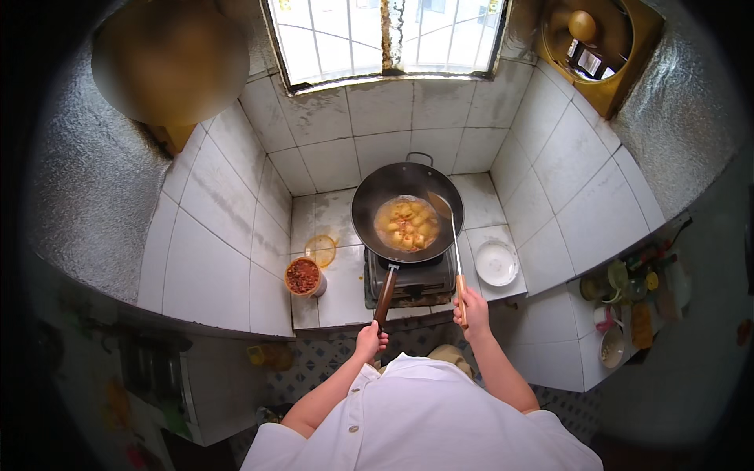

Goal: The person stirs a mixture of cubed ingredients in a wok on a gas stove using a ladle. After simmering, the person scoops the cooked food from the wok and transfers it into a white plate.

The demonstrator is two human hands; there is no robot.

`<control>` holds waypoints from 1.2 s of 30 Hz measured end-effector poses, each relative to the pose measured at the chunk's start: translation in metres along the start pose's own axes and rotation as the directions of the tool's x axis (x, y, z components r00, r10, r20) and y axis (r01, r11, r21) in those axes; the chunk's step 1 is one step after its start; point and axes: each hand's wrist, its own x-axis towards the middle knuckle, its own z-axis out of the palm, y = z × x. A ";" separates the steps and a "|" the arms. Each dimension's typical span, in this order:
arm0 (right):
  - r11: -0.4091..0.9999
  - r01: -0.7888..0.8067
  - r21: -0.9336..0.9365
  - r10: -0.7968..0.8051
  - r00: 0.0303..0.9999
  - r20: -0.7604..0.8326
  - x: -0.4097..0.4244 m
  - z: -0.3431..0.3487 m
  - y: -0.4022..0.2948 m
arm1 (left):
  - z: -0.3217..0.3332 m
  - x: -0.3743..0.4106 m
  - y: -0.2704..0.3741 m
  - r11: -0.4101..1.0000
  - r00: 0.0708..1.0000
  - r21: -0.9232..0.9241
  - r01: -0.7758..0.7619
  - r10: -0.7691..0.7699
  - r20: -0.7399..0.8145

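Observation:
A dark wok (pixel 368 206) sits on a portable gas stove (pixel 415 285), with chunks of yellowish food in bubbling liquid (pixel 407 224) at its middle. My left hand (pixel 371 342) grips the end of the wok's brown wooden handle (pixel 386 294). In my right hand (pixel 473 314) is the wooden grip of a long metal spatula (pixel 454 232); its blade rests against the wok's inner right wall, beside the food. To the left stands a jar of chopped red chili (pixel 303 277), uncovered. A round orange-rimmed lid (pixel 321 251) lies behind it.
A white bowl (pixel 496 263) stands right of the stove on the tiled counter (pixel 341 300). Tiled walls enclose the counter on three sides, below a barred window (pixel 389 41). At the far right, a side counter holds a bowl (pixel 612 347) and several bottles or jars.

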 end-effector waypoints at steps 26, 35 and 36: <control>0.999 -0.028 0.022 0.029 0.999 -0.018 -0.034 -0.008 -0.007 | 0.002 0.003 -0.003 0.999 1.000 -0.037 -0.016 0.016 0.000; 0.995 -0.094 0.022 0.094 0.996 0.001 -0.026 -0.006 0.010 | 0.001 0.001 -0.001 1.000 1.000 -0.021 -0.014 0.014 0.003; 0.996 -0.091 0.019 0.091 0.996 0.008 -0.026 -0.006 0.011 | 0.001 0.001 -0.001 1.000 1.000 -0.022 -0.012 0.012 0.003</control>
